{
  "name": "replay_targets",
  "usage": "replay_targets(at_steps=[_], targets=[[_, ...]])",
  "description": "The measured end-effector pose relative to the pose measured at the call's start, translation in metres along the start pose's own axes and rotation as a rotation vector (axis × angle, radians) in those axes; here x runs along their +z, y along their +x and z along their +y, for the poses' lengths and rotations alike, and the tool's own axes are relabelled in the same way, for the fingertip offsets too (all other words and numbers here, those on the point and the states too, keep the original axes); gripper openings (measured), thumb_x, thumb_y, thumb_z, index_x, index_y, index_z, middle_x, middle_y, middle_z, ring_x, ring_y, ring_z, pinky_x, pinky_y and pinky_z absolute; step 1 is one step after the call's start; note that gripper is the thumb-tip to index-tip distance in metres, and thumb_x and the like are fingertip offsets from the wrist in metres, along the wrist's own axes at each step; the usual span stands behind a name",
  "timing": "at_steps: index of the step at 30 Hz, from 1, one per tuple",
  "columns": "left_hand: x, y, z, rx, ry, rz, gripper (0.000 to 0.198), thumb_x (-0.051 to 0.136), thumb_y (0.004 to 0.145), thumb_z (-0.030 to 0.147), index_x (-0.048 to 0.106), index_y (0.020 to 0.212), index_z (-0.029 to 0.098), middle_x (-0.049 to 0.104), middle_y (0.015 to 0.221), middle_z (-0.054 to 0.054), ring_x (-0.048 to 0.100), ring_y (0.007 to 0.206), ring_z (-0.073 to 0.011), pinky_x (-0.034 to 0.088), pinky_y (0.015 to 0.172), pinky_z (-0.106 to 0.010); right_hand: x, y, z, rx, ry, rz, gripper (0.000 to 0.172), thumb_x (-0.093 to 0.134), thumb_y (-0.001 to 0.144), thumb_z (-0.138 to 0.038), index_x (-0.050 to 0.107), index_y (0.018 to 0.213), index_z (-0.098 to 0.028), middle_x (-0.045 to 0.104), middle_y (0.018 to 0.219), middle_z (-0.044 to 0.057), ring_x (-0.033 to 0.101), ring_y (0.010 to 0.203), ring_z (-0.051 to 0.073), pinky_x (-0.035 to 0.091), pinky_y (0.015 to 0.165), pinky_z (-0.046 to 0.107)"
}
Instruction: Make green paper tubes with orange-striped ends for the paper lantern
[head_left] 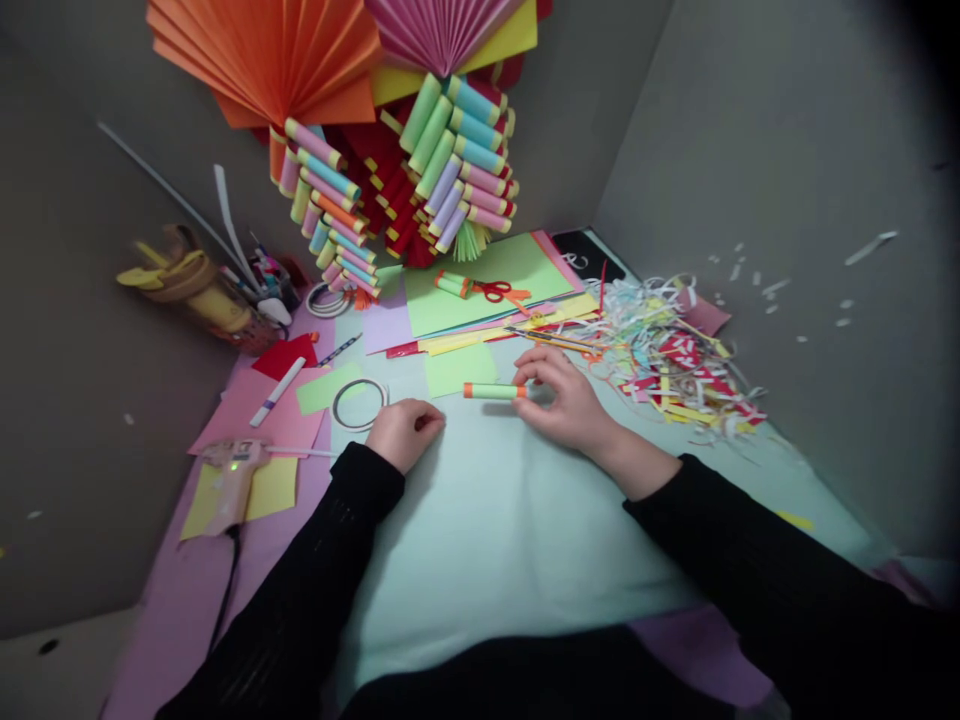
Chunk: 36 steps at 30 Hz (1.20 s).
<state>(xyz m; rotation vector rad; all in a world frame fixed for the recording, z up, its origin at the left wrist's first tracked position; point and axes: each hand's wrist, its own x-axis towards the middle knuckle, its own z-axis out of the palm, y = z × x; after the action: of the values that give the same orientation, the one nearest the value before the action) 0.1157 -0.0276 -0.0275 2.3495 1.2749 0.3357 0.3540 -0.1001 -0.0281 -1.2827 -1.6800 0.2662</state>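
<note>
Pinching a green roll with the right hand, holding the left hand (curled, contents unclear) left of the roll; presumably positioning, next needing light pressure.

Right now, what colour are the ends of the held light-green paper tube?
The light-green paper tube has orange ends; head view.

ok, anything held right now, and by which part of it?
Right hand holds the green paper tube with orange ends by its right orange end. Left hand curled; can't tell if holding anything.
</note>
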Motion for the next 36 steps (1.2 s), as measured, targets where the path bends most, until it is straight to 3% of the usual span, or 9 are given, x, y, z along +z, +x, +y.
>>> replay_targets(at_steps=[8, 14, 21, 27, 31, 34, 36], targets=[[0.0058, 0.0039, 0.0014, 0.084, 0.08, 0.105, 0.014, 0.054, 0.075, 0.021, 0.067, 0.073, 0.018, 0.067, 0.072, -0.003, 0.059, 0.065, -0.0157, 0.046, 0.065, -0.026, -0.0002, 0.0005, 0.002, 0.001, 0.006, -0.006, 0.015, 0.061, 0.07, -0.014, 0.057, 0.082, -0.022, 0.055, 0.097, 0.006, 0.054, 0.095, 0.023, 0.046, 0.084, 0.041], [0.002, 0.0013, 0.0004, 0.071, 0.006, 0.031, 0.012, 0.057, 0.073, 0.022, 0.068, 0.073, 0.02, 0.069, 0.072, -0.001, 0.059, 0.062, -0.0147, 0.046, 0.062, -0.025, -0.0007, -0.0005, 0.0027, 0.012, 0.004, -0.013, 0.015, 0.061, 0.071, -0.015, 0.056, 0.083, -0.023, 0.055, 0.098, 0.006, 0.054, 0.095, 0.023, 0.047, 0.082, 0.042], [0.0044, 0.0043, 0.0063, 0.108, 0.133, 0.062, 0.016, 0.05, 0.076, 0.019, 0.066, 0.072, 0.017, 0.065, 0.072, -0.005, 0.059, 0.067, -0.0179, 0.045, 0.065, -0.028, 0.0, -0.001, 0.0025, 0.018, 0.006, -0.019, 0.017, 0.061, 0.07, -0.013, 0.056, 0.083, -0.023, 0.054, 0.099, 0.006, 0.055, 0.096, 0.023, 0.047, 0.084, 0.041], [0.0026, 0.0039, 0.0036, 0.066, 0.028, 0.01, 0.012, 0.055, 0.073, 0.022, 0.067, 0.071, 0.019, 0.065, 0.066, -0.001, 0.057, 0.058, -0.0142, 0.045, 0.061, -0.025, 0.0002, -0.0012, 0.0045, 0.001, 0.016, -0.016, 0.016, 0.061, 0.07, -0.014, 0.056, 0.084, -0.022, 0.055, 0.099, 0.007, 0.054, 0.097, 0.023, 0.047, 0.082, 0.04], [0.0018, 0.0071, 0.0006, 0.043, 0.135, 0.113, 0.012, 0.054, 0.074, 0.02, 0.065, 0.069, 0.018, 0.063, 0.067, -0.003, 0.057, 0.063, -0.0166, 0.046, 0.064, -0.028, 0.0005, -0.0017, 0.004, 0.0, 0.021, -0.031, 0.016, 0.061, 0.071, -0.015, 0.056, 0.084, -0.023, 0.055, 0.1, 0.006, 0.055, 0.096, 0.023, 0.048, 0.081, 0.04], [0.0013, 0.0049, 0.0033, 0.017, -0.038, 0.154, 0.013, 0.056, 0.076, 0.026, 0.065, 0.077, 0.017, 0.063, 0.074, -0.005, 0.058, 0.067, -0.0166, 0.048, 0.064, -0.029, -0.0006, -0.0015, 0.0012, -0.004, 0.022, -0.035, 0.015, 0.06, 0.071, -0.014, 0.056, 0.083, -0.022, 0.055, 0.099, 0.007, 0.055, 0.095, 0.023, 0.047, 0.082, 0.041], [0.0021, 0.0003, 0.0091, 0.029, -0.32, 0.14, 0.027, 0.062, 0.075, 0.034, 0.063, 0.097, 0.017, 0.063, 0.097, -0.008, 0.061, 0.078, -0.0172, 0.052, 0.064, -0.028, -0.0004, -0.0016, -0.0012, -0.007, 0.026, -0.049, 0.015, 0.06, 0.071, -0.014, 0.056, 0.083, -0.022, 0.055, 0.099, 0.007, 0.055, 0.095, 0.023, 0.047, 0.082, 0.041]])
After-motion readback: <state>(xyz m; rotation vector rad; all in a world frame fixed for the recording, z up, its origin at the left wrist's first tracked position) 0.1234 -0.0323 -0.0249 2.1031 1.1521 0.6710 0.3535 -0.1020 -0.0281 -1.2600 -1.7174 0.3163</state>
